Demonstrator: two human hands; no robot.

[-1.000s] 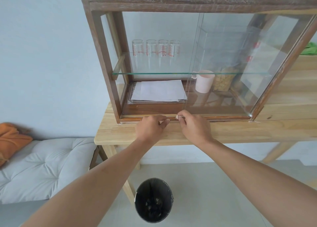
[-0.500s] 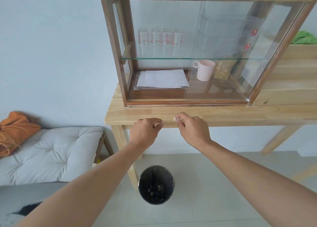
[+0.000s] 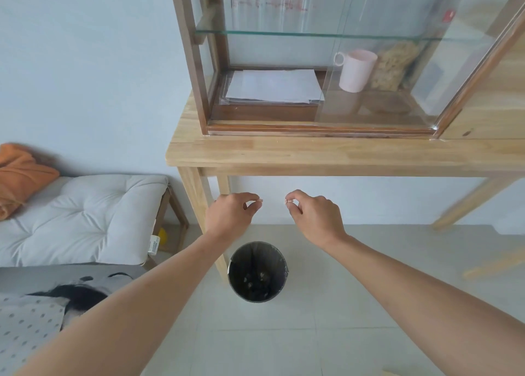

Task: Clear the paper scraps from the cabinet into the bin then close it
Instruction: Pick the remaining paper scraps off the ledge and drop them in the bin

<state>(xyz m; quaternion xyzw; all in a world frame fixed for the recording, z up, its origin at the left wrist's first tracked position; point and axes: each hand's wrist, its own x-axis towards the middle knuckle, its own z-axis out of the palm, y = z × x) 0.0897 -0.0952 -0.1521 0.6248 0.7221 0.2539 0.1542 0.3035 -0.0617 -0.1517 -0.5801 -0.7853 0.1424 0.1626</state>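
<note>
A wooden cabinet (image 3: 196, 91) with glass sliding doors stands on a pale wooden table (image 3: 284, 159). Its left half is open; the glass panel (image 3: 397, 77) covers the right half. Below the table edge, above a round black bin (image 3: 257, 272) on the floor, my left hand (image 3: 231, 215) pinches its fingertips together on a tiny pale scrap that barely shows. My right hand (image 3: 312, 215) pinches a small white paper scrap (image 3: 287, 201) between thumb and forefinger. The bin holds several pale scraps.
Inside the cabinet lie a stack of white paper sheets (image 3: 272, 87), a pink mug (image 3: 355, 70) and a bag of snacks (image 3: 390, 66); measuring glasses stand on the glass shelf. A cushioned bench (image 3: 82, 216) with an orange cloth (image 3: 20, 176) stands left.
Both hands have dropped from the cabinet's lower rail to below the table edge, over the bin, and moved apart. The view has tilted downward.
</note>
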